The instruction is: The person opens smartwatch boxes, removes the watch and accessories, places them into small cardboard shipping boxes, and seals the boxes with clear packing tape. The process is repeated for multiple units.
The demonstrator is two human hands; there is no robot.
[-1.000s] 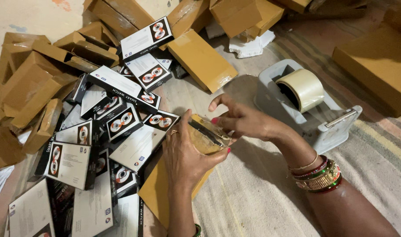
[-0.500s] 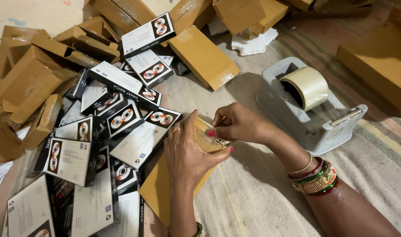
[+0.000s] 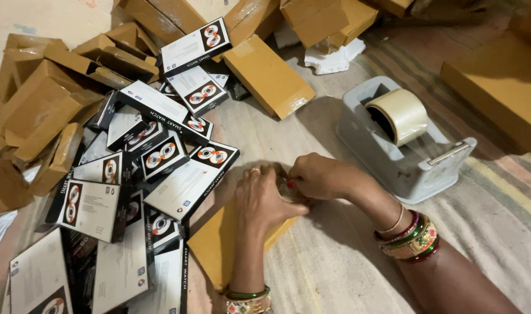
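A flat brown cardboard box (image 3: 219,244) lies on the striped mat in front of me. My left hand (image 3: 264,200) presses down on its far end, fingers curled over the edge. My right hand (image 3: 319,177) meets it there, fingertips pinching at the box's end where a bit of clear tape shows between the two hands. Both wrists wear bangles. A grey tape dispenser (image 3: 405,163) with a roll of pale tape (image 3: 398,115) stands just right of my right hand.
A heap of black-and-white product boxes (image 3: 161,157) covers the floor to the left. Brown cardboard boxes (image 3: 56,99) pile up at the far left and along the top. A larger brown box (image 3: 498,87) sits at the right edge. Crumpled white paper (image 3: 332,58) lies behind.
Both hands have come down and closed together over the box's end; the strip of tape held up a second ago is now pressed under the fingers.
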